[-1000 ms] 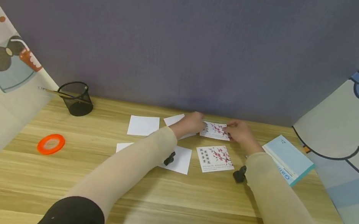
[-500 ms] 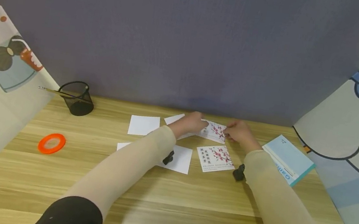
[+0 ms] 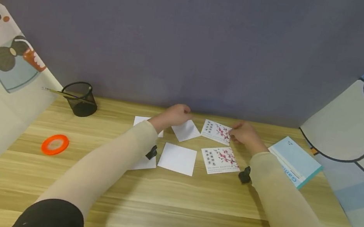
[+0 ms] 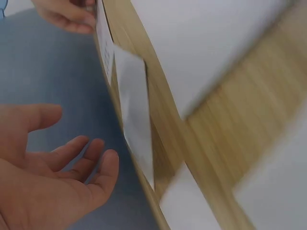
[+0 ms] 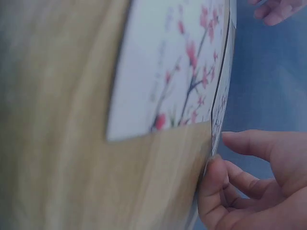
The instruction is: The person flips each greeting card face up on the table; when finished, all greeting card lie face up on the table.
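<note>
My right hand pinches the right edge of the far card, which is printed with pink blossoms and dark characters. In the right wrist view, thumb and index finger meet at that card's corner. A second blossom card lies just in front of it. My left hand hovers by a tilted white card with nothing in its grasp. In the left wrist view its fingers are relaxed and spread from the thumb, apart from the white card.
More blank white cards lie nearby, some partly behind my left arm. An orange tape ring and a black mesh pen cup holding a pencil stand left. A light blue booklet lies right. A grey wall closes the back.
My left hand has let go of the far blossom card and moved left. That card has shifted slightly left and turned a little. The right hand stays at its right edge.
</note>
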A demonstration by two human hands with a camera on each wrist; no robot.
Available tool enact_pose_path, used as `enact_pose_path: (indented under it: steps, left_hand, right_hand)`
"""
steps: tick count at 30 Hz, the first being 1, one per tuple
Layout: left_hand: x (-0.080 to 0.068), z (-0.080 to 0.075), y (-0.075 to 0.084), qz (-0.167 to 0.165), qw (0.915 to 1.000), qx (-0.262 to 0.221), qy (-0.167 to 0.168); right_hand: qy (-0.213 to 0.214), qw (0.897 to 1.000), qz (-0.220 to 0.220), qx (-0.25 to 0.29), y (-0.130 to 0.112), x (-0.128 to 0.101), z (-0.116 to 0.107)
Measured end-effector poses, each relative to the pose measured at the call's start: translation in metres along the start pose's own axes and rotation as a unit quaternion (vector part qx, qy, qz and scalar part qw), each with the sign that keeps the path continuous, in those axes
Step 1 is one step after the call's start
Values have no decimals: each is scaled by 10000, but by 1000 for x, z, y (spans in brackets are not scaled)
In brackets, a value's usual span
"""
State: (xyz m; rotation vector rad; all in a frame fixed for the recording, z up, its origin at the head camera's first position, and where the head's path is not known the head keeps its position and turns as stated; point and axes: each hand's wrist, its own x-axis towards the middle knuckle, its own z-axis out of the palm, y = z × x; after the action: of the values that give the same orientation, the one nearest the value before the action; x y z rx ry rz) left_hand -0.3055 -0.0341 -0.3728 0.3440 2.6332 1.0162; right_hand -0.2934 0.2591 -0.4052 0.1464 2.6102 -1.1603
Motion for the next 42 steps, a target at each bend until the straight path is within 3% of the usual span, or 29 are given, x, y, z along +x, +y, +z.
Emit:
enact_pose_path:
  steps: [6,10,16,23,34,42]
  left_hand:
    - [1,-16,-22,53,9983,575,49]
    - [1,-21,-30,79,9930,1171,-101]
    - [1,-19,-32,114,9786,2023,-367]
    - [-3,-12,-25,10,9807,1906,-434]
    - [-4,-7,-13,-292,9753,2038,-801]
    - [-4,-3,-12,-403,9738,2152,-613]
  right_hand:
    - [30,9961,-401,-789,-17,-8,7]
    - [-180,9954,-591,-731,-38,-6,17]
    - [-469,9953,-789,-319,-69,-5,38]
    - [-523,9955,-783,64,-90,0,58]
    - [-554,9948,-716,-463,-94,14,73]
    - [-477,9925,-671,-901,-97,14,76]
